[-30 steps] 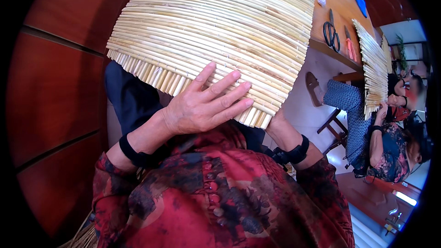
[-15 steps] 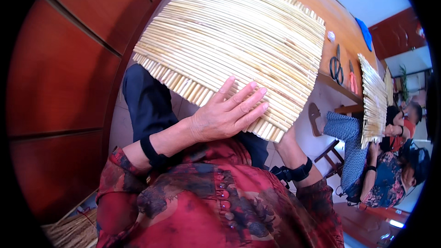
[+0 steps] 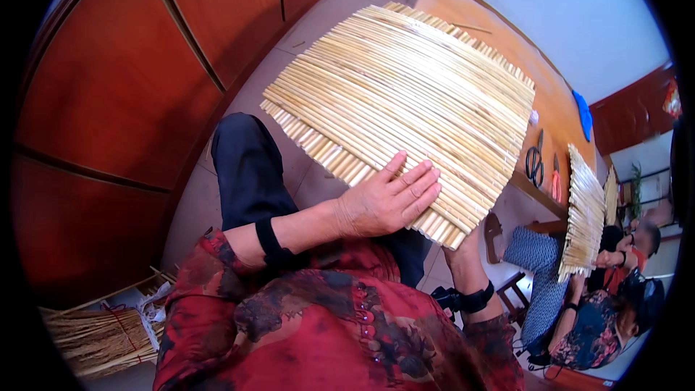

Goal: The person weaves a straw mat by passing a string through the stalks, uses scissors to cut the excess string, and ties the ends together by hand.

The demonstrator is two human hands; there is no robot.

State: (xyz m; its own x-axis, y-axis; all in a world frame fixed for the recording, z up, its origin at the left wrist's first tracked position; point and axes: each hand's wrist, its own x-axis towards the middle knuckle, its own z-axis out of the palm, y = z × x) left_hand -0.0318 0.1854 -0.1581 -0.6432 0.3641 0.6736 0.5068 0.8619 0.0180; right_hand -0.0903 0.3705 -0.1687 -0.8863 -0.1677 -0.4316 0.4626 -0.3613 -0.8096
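A broad mat of pale, straight stalks (image 3: 405, 94) lies tilted above my lap, its far part over the table. Short stalk ends of a crosswise layer stick out beyond its near left edge and its far edge. My left hand (image 3: 391, 199) rests flat on the near edge of the mat, with its fingers stretched out over the stalks. From the right, my right hand (image 3: 463, 250) reaches under the near right corner of the mat. Its fingers are hidden beneath the stalks.
Scissors with black handles (image 3: 535, 163) and a red-handled tool (image 3: 556, 181) lie on the wooden table (image 3: 450, 6), with a blue cloth (image 3: 582, 114) farther off. At right, a co-worker holds another stalk mat (image 3: 583, 210). A tied stalk bundle (image 3: 108, 333) lies at lower left, below red cabinets (image 3: 94, 65).
The view has shifted, so mat, table and hands all appear lower, and more of the floor and stalk bundle shows. My left hand stays flat on the mat; my right stays under its corner.
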